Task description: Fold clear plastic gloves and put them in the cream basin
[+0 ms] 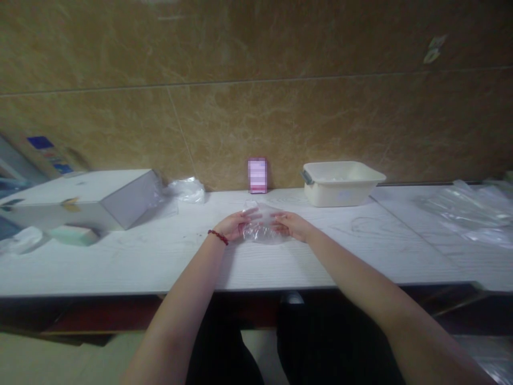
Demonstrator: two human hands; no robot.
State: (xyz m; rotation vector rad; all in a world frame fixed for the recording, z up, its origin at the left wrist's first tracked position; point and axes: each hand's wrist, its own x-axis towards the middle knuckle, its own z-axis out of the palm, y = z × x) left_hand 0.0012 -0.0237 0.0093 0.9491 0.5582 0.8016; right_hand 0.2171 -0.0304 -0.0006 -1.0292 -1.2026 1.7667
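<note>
A clear plastic bag (262, 231) is held between my two hands above the white table (256, 270), near its middle. My left hand (235, 225), with a dark red bead bracelet on the wrist, grips the bag's left side. On the right side of the bag, my right hand (292, 225) has its fingers closed on the film. Parts of the fingers of both hands show through the transparent plastic. Whether anything small lies inside the bag cannot be made out.
A phone (257, 175) leans on the wall behind the bag. To its right stands a cream bin (335, 193). A white box (120, 206), crumpled plastic (187, 190) and a pale green block (74, 235) are at the left. Clear bags (468, 208) lie far right.
</note>
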